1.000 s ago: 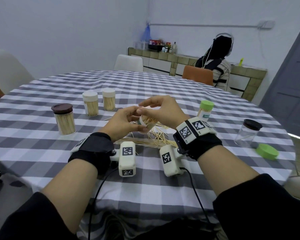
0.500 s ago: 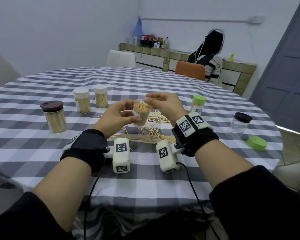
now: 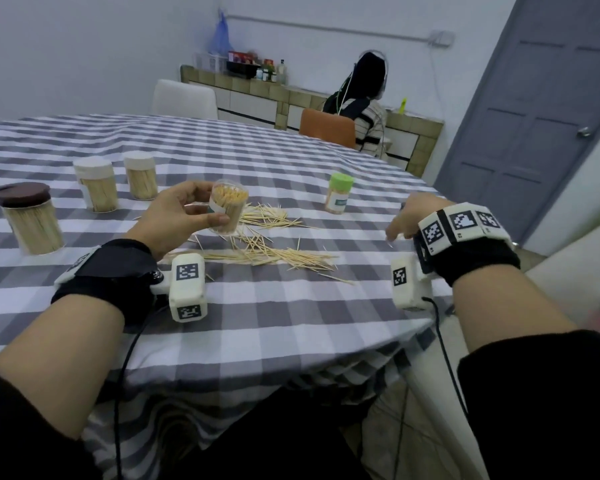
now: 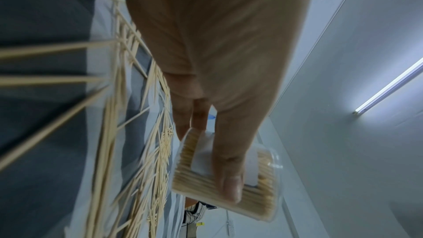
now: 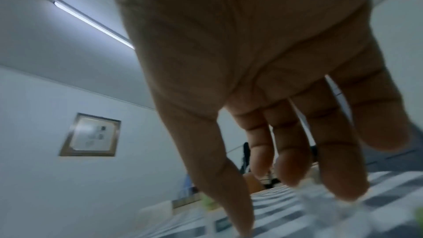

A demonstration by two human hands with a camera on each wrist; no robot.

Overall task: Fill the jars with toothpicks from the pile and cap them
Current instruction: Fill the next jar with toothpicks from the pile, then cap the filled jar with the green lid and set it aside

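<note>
My left hand (image 3: 208,202) grips an uncapped clear jar (image 3: 228,212) packed with toothpicks, tilted a little above the loose toothpick pile (image 3: 267,251). In the left wrist view the thumb (image 4: 231,178) lies across the jar (image 4: 199,184), with the pile (image 4: 142,151) below. My right hand (image 3: 400,223) hovers far to the right near the table edge and holds nothing. Its spread fingers (image 5: 338,160) sit over a blurred clear jar (image 5: 320,200).
A green-capped jar (image 3: 339,194) stands beyond the pile. Two white-capped jars (image 3: 96,183) (image 3: 140,174) and a brown-lidded jar (image 3: 28,220), all full, stand at the left. The checked table (image 3: 291,323) ends close on the right. A person (image 3: 368,109) sits behind an orange chair (image 3: 326,128).
My right hand has left the jar and swung right towards the table edge, fingers spread. The left hand has kept the filled jar and turned it more upright. The head view has shifted right.
</note>
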